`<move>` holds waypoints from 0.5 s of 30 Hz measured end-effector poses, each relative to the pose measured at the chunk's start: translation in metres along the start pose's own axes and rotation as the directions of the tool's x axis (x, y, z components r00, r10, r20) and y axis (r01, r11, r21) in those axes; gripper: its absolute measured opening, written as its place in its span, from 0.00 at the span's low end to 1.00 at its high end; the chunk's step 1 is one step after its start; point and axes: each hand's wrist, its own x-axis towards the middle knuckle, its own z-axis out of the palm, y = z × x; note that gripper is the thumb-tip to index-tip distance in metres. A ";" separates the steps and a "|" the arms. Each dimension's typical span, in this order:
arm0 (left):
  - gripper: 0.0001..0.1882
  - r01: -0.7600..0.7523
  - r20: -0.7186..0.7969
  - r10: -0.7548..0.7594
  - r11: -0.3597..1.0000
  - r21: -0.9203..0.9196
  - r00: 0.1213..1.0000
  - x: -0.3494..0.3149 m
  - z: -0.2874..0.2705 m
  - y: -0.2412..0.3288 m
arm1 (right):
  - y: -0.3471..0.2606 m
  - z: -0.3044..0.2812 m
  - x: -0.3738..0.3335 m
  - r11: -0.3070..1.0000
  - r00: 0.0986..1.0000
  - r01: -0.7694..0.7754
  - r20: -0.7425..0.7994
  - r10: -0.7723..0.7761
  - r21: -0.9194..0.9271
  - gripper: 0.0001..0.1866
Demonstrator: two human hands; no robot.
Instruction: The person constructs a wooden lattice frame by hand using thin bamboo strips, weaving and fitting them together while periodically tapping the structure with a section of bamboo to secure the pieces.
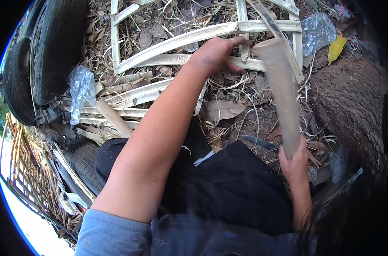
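My right hand (295, 164) is closed around the lower end of a thick wooden club (283, 94), which stands raised and smeared by motion. Its broad top is beside a frame of pale split-wood slats (181, 37) on the ground. My left hand (217, 55) reaches over the frame and holds its lower crosswise slat (255, 65), with the thumb on the near side and the fingers beyond. One finger points out toward the club. A narrow slat (272, 19) lies slanted across the frame's right side, partly hidden by the club.
Tyres (59, 47) stand at the left, near crumpled clear plastic (82, 87). More split slats (138, 94) lie beside my left forearm. A dark knife-like blade (258, 141) rests on the littered ground. A tree trunk (349, 102) rises at right; a stick pile (25, 166) is far left.
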 end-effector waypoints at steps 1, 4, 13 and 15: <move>0.41 -0.002 -0.012 0.002 1.000 0.005 1.000 0.001 0.000 -0.004 | -0.001 0.003 0.009 0.987 0.984 -0.035 0.166 0.061 -0.156 0.33; 0.42 -0.150 -0.095 0.183 0.948 0.280 0.979 0.004 0.001 -0.004 | 0.000 -0.001 -0.002 0.994 0.993 0.109 -0.045 -0.109 0.009 0.31; 0.38 -0.157 -0.075 0.163 0.985 0.072 0.984 0.014 0.006 -0.027 | -0.015 0.000 -0.011 0.966 0.960 0.224 -0.198 -0.196 0.131 0.33; 0.38 -0.023 -0.021 0.022 0.999 -0.037 1.000 0.004 0.008 -0.006 | 0.003 0.003 -0.008 0.981 0.968 0.185 -0.182 -0.172 0.055 0.33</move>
